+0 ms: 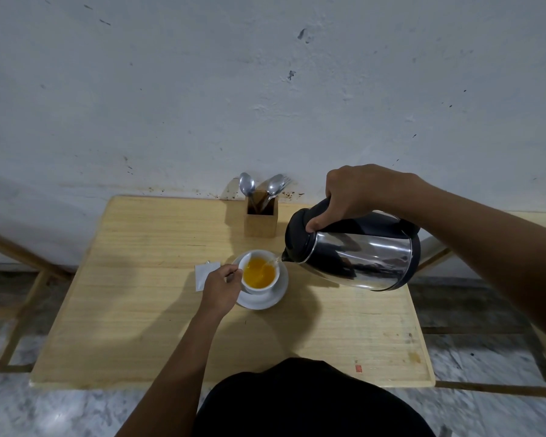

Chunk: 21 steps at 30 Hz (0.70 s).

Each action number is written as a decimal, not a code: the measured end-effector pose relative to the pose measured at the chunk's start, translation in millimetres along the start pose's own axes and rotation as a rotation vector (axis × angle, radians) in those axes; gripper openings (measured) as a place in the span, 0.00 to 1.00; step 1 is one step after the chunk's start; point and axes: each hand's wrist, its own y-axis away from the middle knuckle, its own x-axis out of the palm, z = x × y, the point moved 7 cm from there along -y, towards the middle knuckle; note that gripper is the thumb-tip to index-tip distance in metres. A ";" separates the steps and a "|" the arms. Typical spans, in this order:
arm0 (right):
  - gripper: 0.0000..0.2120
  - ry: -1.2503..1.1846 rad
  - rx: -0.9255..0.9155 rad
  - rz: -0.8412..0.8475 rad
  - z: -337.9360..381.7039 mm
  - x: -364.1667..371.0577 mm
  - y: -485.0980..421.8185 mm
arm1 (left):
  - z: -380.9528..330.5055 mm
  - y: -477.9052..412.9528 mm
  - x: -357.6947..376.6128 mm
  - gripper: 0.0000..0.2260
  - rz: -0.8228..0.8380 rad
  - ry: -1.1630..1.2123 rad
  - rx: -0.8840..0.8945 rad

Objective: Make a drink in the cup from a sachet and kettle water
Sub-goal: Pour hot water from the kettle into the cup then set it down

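Note:
A white cup stands on a white saucer in the middle of the wooden table. Orange liquid fills part of the cup. My left hand grips the cup's left side at the handle. My right hand holds the black handle of a steel kettle, which is tilted left. A thin stream of water runs from the spout into the cup. A white sachet lies flat just left of the saucer, partly hidden by my left hand.
A wooden holder with spoons and a fork stands at the table's back edge against the white wall. Wooden frame rails run on both sides of the table above a marble floor.

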 end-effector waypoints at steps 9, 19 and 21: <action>0.32 -0.025 0.009 0.013 -2.6 0.5 1.1 | 1.9 -1.2 0.1 0.11 -0.001 0.003 -0.001; 0.33 -0.065 0.014 -0.007 -12.1 1.1 1.5 | 2.1 -0.8 1.3 0.11 0.015 0.009 0.004; 0.33 -0.108 0.025 -0.016 -19.7 2.8 0.4 | 2.8 -0.8 1.2 0.11 0.019 0.013 -0.004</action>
